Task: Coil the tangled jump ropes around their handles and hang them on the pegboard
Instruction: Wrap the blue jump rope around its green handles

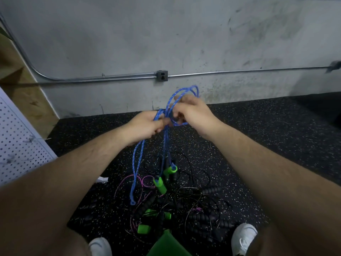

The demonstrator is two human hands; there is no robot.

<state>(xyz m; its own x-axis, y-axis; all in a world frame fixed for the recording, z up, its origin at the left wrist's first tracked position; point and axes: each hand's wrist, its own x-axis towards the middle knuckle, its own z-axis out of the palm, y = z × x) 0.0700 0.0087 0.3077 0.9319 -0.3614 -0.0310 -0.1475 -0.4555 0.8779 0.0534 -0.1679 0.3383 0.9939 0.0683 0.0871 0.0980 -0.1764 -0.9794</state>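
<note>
Out in front of the chest, above the dark speckled floor point(267, 126), both hands work one blue rope point(137, 159). Left hand point(145, 126): fingers curled round several strands bunched together, thumb on top. Right hand point(193, 111) sits just beside it, a bit higher and further out; its fingers are bent and pinch a loop of the same rope, which arches up over the fingertips and curls back under the palm. Hands nearly touch, w/ rope crossing btwn them.

Below the left hand two strands hang in a long narrow loop, low end near the floor. Two more strands drop to the rope's green handles point(160, 185), dangling side by side, one slightly higher, over the pile of ropes point(193, 200) on the floor: thin black and pink cords, black ribbed grips, other green grips point(144, 229) nearer the feet. Can't tell if the dangling handles touch the pile.

White pegboard point(18, 141) at far left edge, well apart from the hands. Grey concrete wall point(129, 34) behind, w/ metal conduit point(239, 72) and an outlet box point(162, 76). White shoes point(243, 237) at bottom, a green flat thing point(166, 244) btwn them, cut off by the frame
</note>
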